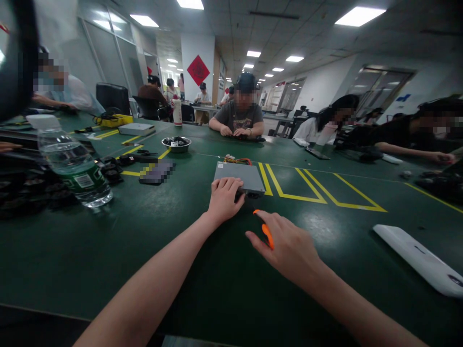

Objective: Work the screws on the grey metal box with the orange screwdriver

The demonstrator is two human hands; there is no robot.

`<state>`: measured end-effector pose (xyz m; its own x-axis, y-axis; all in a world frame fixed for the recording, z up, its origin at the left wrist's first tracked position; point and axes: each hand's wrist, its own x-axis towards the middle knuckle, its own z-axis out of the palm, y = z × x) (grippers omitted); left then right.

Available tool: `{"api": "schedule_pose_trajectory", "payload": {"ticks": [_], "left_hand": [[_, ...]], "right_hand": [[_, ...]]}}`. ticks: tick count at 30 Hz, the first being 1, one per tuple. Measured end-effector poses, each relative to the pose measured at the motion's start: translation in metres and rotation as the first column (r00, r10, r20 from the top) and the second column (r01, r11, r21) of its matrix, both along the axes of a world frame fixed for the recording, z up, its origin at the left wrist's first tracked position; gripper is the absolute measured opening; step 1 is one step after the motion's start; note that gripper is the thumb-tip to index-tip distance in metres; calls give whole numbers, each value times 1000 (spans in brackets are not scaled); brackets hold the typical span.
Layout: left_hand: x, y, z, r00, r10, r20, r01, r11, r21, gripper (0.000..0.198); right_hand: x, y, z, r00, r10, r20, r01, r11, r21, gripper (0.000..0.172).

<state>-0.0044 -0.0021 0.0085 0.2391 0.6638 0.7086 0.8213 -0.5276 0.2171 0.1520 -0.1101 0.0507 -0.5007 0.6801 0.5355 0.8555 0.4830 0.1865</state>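
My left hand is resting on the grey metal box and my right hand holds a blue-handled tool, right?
Wrong colour: the head view shows an orange-handled tool in your right hand. Your left hand does rest on the grey metal box.

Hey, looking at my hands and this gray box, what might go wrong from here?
The orange-handled tool in your right hand is close to your left hand, which rests on the gray box; a slip might jab your thumb.
The loose wires at the box's far side could snag if the box gets turned or dragged.
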Motion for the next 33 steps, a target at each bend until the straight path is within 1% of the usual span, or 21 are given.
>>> {"api": "schedule_pose_trajectory", "payload": {"ticks": [1,2,3,6,7,9,12,15,18,20,22,23,25,27,30,33], "left_hand": [[0,0,0,1000,-1,0,1,1000,1,27],[0,0,0,1000,0,2,0,1000,1,27],[0,0,0,1000,2,2,-2,1000,-1,27],[0,-1,1,1000,6,2,-6,1000,-6,27],[0,-1,1,1000,8,1,-8,1000,-8,27],[0,-1,1,1000,12,0,-12,1000,-11,27],[0,-1,1,1000,15,-3,-15,1000,-17,27],[1,-2,2,1000,17,-6,-17,1000,-15,27],[0,-2,2,1000,17,-12,-17,1000,-11,26],[0,-1,1,1000,16,-18,-16,1000,-12,27],[0,-1,1,1000,15,-22,-15,1000,-14,27],[-1,-1,1,1000,14,-24,-15,1000,-15,27],[-1,-1,1,1000,12,-26,-13,1000,-17,27],[-1,-1,1,1000,10,-23,-10,1000,-15,26],[-1,-2,1,1000,8,-18,-8,1000,-7,26],[-2,-2,0,1000,-2,-22,2,1000,-1,25]], "right_hand": [[4,1,2,997,-51,-52,49,998,-29,32],[7,2,5,991,-100,-89,95,994,-60,31],[9,3,7,990,-105,-95,96,991,-91,28],[12,3,14,1000,-8,-21,6,995,-100,15],[13,3,16,999,25,21,-23,996,-88,14],[13,2,18,992,60,112,-55,997,-54,17],[11,1,13,960,107,258,-113,994,10,20],[6,0,5,907,166,386,-199,979,45,18],[3,0,1,885,199,422,-242,969,51,18],[6,-1,2,907,206,366,-232,972,29,19],[13,-3,3,956,187,225,-194,981,8,18],[18,-3,3,971,196,140,-202,979,25,17],[26,-5,-1,979,206,14,-206,976,75,15],[33,-4,-7,973,216,-78,-211,975,72,15],[40,-2,-15,969,192,-157,-187,981,46,16],[43,1,-16,966,173,-190,-160,984,78,16]]}}
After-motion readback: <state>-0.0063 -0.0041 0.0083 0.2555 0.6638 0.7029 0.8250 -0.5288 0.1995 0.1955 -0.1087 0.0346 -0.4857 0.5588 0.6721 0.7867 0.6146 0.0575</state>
